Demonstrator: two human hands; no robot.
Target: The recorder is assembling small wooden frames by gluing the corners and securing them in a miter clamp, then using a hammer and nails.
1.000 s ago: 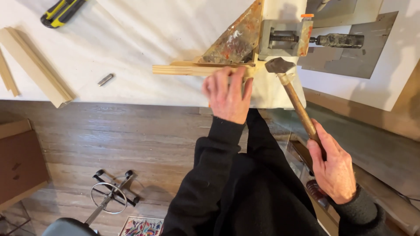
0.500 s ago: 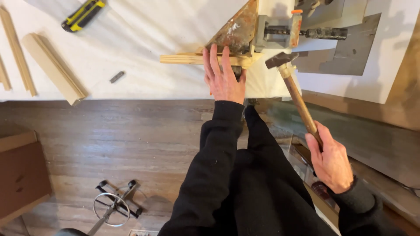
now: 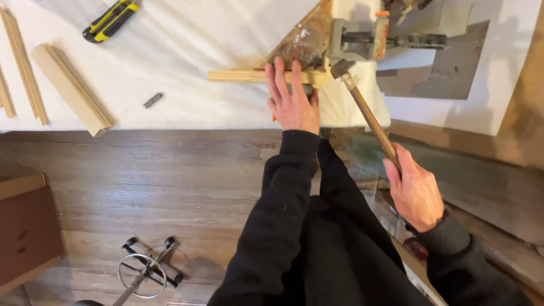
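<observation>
While on wood strip (image 3: 238, 75), left hand (image 3: 293, 102)

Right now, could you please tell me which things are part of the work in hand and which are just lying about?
In hand: wooden-handled hammer in right hand; pale wooden strip under left hand; grey metal corner clamp.
Lying about: yellow-and-black utility knife; loose pale wooden mouldings; small grey metal piece.

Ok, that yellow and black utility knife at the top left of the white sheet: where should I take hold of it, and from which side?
Grip the utility knife across the middle of its long body, coming straight down from above. It lies flat and slanted on the white sheet, with open space around it, so fingers can close on both long sides. Which end holds the blade is too small to tell, so stay clear of the tips.
</observation>
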